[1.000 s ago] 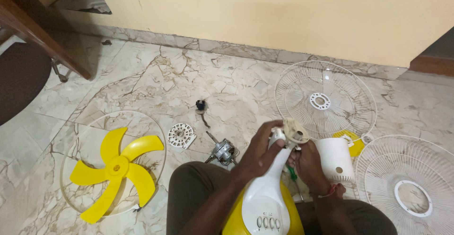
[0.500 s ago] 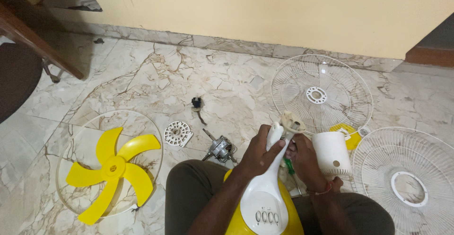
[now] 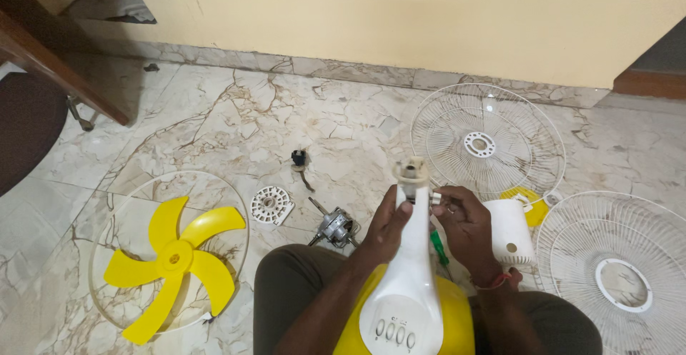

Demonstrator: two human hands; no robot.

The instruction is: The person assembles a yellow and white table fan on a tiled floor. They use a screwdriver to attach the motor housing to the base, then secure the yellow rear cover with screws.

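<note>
Fan blade left of fan stand, two grilles right, motor between.

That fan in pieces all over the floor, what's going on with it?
A person sits on the marble floor with a white and yellow fan stand across the lap. The left hand grips its white neck, while the right hand works at the joint near the top. Around them lie a yellow fan blade, two white wire guards, a small metal motor, a white round plate and a white motor cover.
</note>
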